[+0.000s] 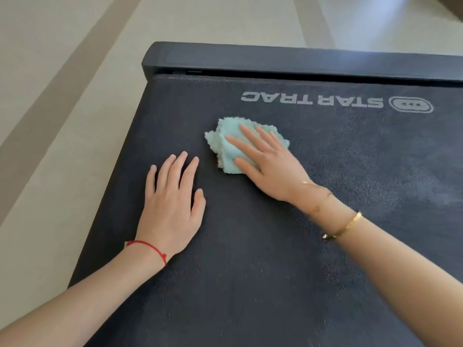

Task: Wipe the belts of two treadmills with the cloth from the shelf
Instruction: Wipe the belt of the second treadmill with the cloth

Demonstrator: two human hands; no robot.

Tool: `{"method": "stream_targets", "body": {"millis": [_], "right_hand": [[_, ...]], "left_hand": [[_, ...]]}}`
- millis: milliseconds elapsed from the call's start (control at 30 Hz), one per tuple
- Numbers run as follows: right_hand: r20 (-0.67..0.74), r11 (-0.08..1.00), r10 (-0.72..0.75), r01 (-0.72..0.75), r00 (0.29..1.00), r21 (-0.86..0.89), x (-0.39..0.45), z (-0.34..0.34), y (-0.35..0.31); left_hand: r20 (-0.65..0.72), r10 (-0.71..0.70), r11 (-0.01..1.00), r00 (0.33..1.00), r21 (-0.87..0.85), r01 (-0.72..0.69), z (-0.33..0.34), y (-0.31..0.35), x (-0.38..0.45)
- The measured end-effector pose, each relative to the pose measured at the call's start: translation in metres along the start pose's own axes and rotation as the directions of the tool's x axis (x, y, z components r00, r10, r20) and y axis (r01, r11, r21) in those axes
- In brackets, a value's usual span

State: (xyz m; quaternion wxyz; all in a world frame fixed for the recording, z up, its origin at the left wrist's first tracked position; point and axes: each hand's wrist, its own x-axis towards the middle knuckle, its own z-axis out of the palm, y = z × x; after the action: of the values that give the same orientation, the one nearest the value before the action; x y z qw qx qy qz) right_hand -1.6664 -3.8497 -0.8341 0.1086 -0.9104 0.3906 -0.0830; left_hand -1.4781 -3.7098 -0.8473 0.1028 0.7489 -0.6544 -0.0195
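**Two flat hands on the treadmill belt, one pressing the cloth**

The fingers (250,136) of the right hand (270,169) lie straight and a little spread on top of a light green cloth (228,144). They press it down on the belt; they do not curl around it. The thumb lies along the near edge of the cloth. The cloth is crumpled into a small bunch and its fluffy edges stick out beyond the fingertips and to the left of the hand.

The left hand (172,206) rests flat on the belt just beside the cloth, on its left and nearer to the person. Its fingers are straight and close together, and it holds nothing. The two hands do not touch each other.

On the right wrist there is a thin gold bracelet (343,227). On the left wrist there is a red string (150,247).

The belt (275,271) is dark and has a rough surface. White letters "STAR TRAC" (312,100) are printed on it beyond the cloth, upside down from this view. Behind the letters runs the black end cover (275,60) of the treadmill. The pale floor (50,96) with darker stripes is seen to the left and beyond.
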Motion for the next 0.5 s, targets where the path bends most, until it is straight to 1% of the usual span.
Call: {"method": "stream_targets", "body": {"millis": [67,133,200,233,267,333,433,500], "right_hand": [[-0.033,0.988,0.149,-0.15,0.988,-0.025,0.013,-0.009,0.04],[-0.048,0.945,0.321,-0.324,0.946,-0.055,0.046,-0.016,0.069],[-0.059,0.904,0.42,-0.423,0.906,-0.063,0.087,-0.015,0.076],[-0.058,0.896,0.435,-0.439,0.898,-0.072,0.108,-0.013,0.072],[-0.053,0.897,0.432,-0.435,0.9,-0.083,0.125,-0.009,0.064],[-0.029,0.921,0.375,-0.376,0.926,-0.097,0.144,-0.002,0.04],[0.024,0.978,0.189,-0.186,0.982,-0.099,0.135,0.004,0.004],[0.049,0.996,0.042,-0.038,0.998,-0.081,0.108,0.004,0.0]], "left_hand": [[0.005,-0.004,1.0,1.0,0.015,0.004,0.001,0.0,0.0],[0.013,-0.008,1.0,1.0,0.026,0.007,0.002,0.001,0.001],[0.016,-0.01,0.999,1.0,0.039,0.009,0.002,0.001,0.002],[0.015,-0.011,0.999,1.0,0.045,0.011,0.001,0.001,0.002],[0.011,-0.011,0.999,1.0,0.05,0.01,0.001,0.002,0.002],[0.011,-0.002,0.999,1.0,0.055,0.002,0.0,0.003,0.002],[0.002,-0.002,0.999,1.0,0.048,0.002,-0.001,0.002,0.002],[0.004,0.0,0.999,1.0,0.043,0.0,0.0,0.002,0.001]]}}
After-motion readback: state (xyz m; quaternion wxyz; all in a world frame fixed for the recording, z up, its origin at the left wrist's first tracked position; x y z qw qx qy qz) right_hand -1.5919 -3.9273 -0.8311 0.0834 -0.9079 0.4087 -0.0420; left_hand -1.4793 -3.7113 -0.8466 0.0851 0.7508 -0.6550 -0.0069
